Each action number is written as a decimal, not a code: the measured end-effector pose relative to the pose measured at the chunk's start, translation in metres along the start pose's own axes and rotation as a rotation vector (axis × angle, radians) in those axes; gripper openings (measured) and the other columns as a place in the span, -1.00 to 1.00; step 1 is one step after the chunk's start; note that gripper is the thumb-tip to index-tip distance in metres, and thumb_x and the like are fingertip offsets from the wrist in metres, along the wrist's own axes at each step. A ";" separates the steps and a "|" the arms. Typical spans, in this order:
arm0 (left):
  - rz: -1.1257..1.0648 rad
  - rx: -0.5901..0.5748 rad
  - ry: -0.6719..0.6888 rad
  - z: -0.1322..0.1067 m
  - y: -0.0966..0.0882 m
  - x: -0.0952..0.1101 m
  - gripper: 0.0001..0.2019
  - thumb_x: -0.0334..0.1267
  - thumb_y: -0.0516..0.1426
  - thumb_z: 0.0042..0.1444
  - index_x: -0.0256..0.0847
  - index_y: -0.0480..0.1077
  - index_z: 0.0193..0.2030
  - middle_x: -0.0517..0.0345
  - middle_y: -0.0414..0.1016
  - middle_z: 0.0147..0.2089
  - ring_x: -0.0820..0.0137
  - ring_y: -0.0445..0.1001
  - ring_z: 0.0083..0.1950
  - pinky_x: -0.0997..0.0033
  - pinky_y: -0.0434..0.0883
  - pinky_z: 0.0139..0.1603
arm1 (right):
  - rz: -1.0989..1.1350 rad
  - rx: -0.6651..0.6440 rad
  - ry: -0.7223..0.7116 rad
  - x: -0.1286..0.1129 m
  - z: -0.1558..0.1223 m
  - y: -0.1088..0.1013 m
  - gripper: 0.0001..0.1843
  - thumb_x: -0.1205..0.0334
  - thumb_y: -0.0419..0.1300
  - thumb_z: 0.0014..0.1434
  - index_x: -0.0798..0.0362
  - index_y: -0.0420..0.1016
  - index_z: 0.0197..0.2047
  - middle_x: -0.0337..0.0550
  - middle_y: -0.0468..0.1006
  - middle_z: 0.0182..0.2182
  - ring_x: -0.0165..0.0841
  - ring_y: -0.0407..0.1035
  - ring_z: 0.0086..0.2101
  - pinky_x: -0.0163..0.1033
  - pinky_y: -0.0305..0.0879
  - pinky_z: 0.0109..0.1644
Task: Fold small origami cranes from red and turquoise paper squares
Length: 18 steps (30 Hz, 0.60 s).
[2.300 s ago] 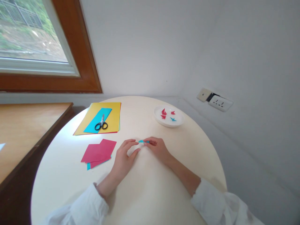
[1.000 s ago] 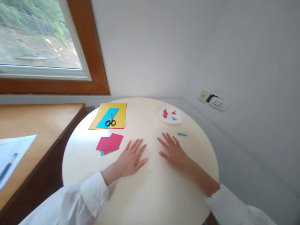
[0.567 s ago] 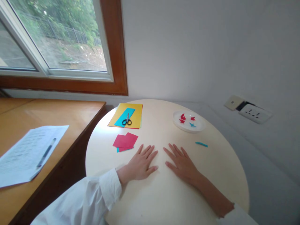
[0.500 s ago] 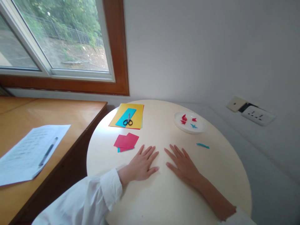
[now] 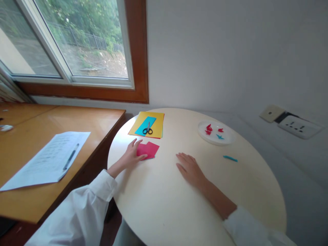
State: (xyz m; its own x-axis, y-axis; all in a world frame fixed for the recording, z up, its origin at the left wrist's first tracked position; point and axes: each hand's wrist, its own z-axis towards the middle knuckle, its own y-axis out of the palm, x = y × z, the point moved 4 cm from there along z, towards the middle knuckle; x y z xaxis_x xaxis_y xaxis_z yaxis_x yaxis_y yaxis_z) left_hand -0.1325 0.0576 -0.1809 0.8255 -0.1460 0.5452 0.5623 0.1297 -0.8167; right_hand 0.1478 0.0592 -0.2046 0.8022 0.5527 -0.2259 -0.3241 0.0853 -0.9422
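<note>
Our right hand [image 5: 191, 171] rested palm down on the round table [image 5: 159, 198], holding nothing. Our left hand [image 5: 129, 155] spread its fingers over the red paper squares [image 5: 152, 149]; contact we couldn't tell. We judged this a reach for paper, calling for a pinch on one sheet. Beyond lay scissors [image 5: 148, 130] and a white dish [image 5: 229, 140], then a wood-framed window [image 5: 102, 37].

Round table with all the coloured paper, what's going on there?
A person sits at the round table. Their left hand is open at the red paper; I can't tell whether it has gripped any. Their right hand is on the table, holding nothing. A thin blue piece lies to its right, near a white plate with small red and blue pieces on it. Scissors rest on blue paper atop a yellow sheet.
</note>
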 end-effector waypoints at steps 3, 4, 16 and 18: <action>-0.012 -0.105 0.047 -0.006 0.002 -0.011 -0.16 0.04 0.21 -0.05 -0.17 -0.01 0.33 -0.30 -0.10 0.39 -0.07 -0.02 0.38 -0.08 0.20 0.23 | 0.198 -0.029 0.035 -0.036 0.038 0.012 -0.53 0.32 -0.05 0.21 0.18 0.29 0.18 0.16 0.35 0.16 -0.13 0.19 0.20 0.12 -0.02 0.28; -0.017 -0.128 0.081 -0.009 0.005 -0.010 -0.16 0.04 0.20 -0.04 -0.17 -0.03 0.33 -0.29 -0.07 0.39 -0.05 -0.01 0.38 -0.06 0.19 0.24 | 0.237 -0.027 0.032 -0.048 0.049 0.015 -0.52 0.33 -0.06 0.20 0.20 0.29 0.18 0.17 0.37 0.15 -0.13 0.20 0.19 0.12 -0.02 0.28; 0.111 0.105 0.218 -0.017 0.013 0.005 -0.60 -0.08 0.15 0.07 -0.21 0.40 0.02 -0.13 0.41 0.10 0.12 0.37 0.12 0.10 0.37 0.10 | 0.644 0.080 0.087 -0.072 0.079 0.028 -0.50 0.35 -0.09 0.19 0.17 0.26 0.20 0.04 0.41 0.13 -0.29 0.33 0.11 -0.13 0.27 0.18; 0.134 0.105 0.223 -0.017 0.012 0.007 -0.66 -0.09 0.12 0.10 -0.22 0.45 -0.06 -0.16 0.42 0.09 0.10 0.37 0.11 0.10 0.36 0.10 | 0.667 0.100 0.111 -0.066 0.078 0.029 -0.49 0.38 -0.08 0.17 0.20 0.27 0.19 0.10 0.41 0.12 -0.26 0.33 0.11 -0.10 0.29 0.17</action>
State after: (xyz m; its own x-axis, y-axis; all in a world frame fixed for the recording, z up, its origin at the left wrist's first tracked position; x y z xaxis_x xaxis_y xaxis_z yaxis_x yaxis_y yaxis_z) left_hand -0.1207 0.0410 -0.1897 0.8683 -0.3314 0.3692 0.4605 0.2616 -0.8482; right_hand 0.0466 0.0904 -0.1972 0.4600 0.4260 -0.7791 -0.8071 -0.1652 -0.5668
